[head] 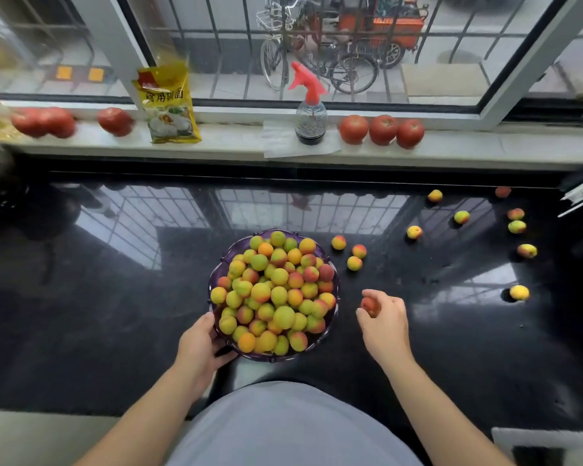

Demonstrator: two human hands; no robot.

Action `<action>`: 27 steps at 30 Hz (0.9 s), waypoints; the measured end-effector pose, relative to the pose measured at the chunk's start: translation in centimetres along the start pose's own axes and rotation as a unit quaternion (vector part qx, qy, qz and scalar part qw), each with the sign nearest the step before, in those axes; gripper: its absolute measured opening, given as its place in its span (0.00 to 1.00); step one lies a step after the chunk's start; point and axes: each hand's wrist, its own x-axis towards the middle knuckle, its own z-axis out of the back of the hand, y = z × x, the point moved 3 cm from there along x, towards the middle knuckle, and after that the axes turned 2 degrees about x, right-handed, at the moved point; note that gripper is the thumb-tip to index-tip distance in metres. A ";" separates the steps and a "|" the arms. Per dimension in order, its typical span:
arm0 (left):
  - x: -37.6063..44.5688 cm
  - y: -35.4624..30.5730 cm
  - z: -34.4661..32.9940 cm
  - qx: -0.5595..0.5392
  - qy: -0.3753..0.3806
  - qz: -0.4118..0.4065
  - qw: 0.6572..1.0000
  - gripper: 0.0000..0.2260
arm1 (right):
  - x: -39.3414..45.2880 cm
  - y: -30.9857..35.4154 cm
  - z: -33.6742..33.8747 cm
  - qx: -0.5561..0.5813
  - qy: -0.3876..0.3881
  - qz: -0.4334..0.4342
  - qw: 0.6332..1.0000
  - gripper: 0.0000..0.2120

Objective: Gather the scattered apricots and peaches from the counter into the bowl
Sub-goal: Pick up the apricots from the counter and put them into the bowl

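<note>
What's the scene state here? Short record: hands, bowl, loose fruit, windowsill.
left hand: grips the near left rim of the bowl
right hand: fingers pinch a reddish fruit, right of the bowl
bowl: purple, on the black counter, heaped with fruit
loose fruit: three in a cluster just right of the bowl; about nine more scattered far right, one at
windowsill: tomatoes, spray bottle, yellow packet

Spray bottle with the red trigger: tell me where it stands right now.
In the head view, the spray bottle stands upright on the windowsill, centre, between the yellow packet on its left and three tomatoes on its right.
</note>
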 end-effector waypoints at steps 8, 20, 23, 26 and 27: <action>-0.2 0.0 -0.1 0.003 0.003 -0.004 1.000 0.14 | -6.6 6.4 -1.1 0.384 0.249 -0.038 0.888 0.11; -0.4 -0.3 0.3 0.022 0.013 0.000 1.000 0.16 | -4.5 7.4 -3.9 -0.268 0.070 0.396 0.876 0.17; -0.5 -0.3 0.3 0.028 0.009 0.000 1.000 0.15 | -4.3 6.7 -4.9 -0.337 0.035 0.438 0.833 0.13; -0.5 -0.4 0.3 0.030 0.006 -0.001 1.000 0.15 | -4.0 6.1 -5.2 -0.315 0.033 0.433 0.844 0.15; -0.6 -0.4 0.3 0.031 0.005 -0.001 1.000 0.15 | -4.0 6.0 -5.2 -0.311 0.037 0.430 0.847 0.16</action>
